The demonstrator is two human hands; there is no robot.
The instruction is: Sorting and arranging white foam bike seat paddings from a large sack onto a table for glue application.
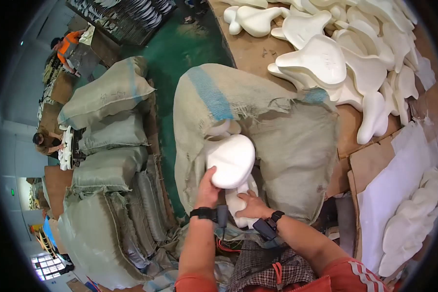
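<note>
A woven sack (297, 155) with a blue stripe gapes in front of me, and white foam saddle pads show in its mouth. My left hand (208, 189) grips the edge of a white foam saddle pad (232, 158) at the opening, its broad smooth end facing up. Just below it, my right hand (253, 206) has its fingers over a second saddle pad (233, 203), which is partly hidden by the hand and the upper pad. More pads sit behind them, in shadow under the sack's flap.
Loose saddle pads (321, 61) pile up on the brown table (258, 51) at the far right. White sheeting (392, 175) and more pads lie on the near right. Stuffed sacks (107, 168) are stacked at left beside the green floor (165, 87). Two people work farther left.
</note>
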